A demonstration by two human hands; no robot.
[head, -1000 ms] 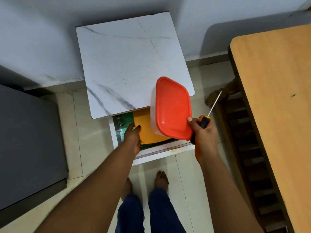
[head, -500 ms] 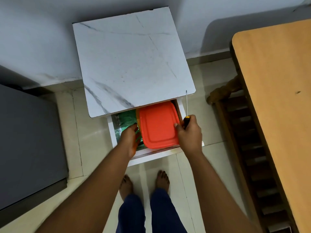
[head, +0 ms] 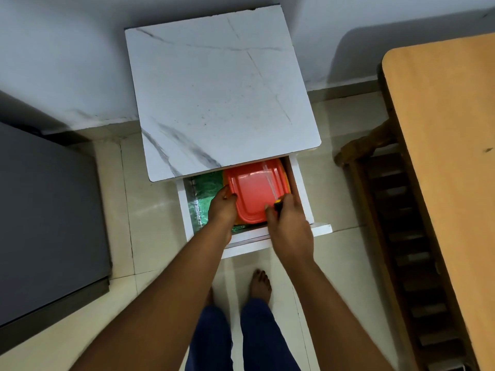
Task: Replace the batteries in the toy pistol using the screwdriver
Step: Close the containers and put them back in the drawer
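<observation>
White marble-look cabinet (head: 222, 103) against the wall, its drawer (head: 302, 194) pulled open. Inside, a red lid (head: 254, 194) lies flat over an orange box (head: 287, 180), with green foil (head: 205, 188) lining the left side. Wooden counter (head: 444, 156) at right, grey unit (head: 45, 215) at left, tiled floor (head: 150, 236) below.

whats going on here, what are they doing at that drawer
A person stands over a small marble-top side table with its drawer pulled open. Both hands are at a red-lidded container lying in the drawer: the left hand touches its left edge, and the right hand is at its right side while gripping a screwdriver. Green material lies beside the container. No toy pistol is in view.
</observation>
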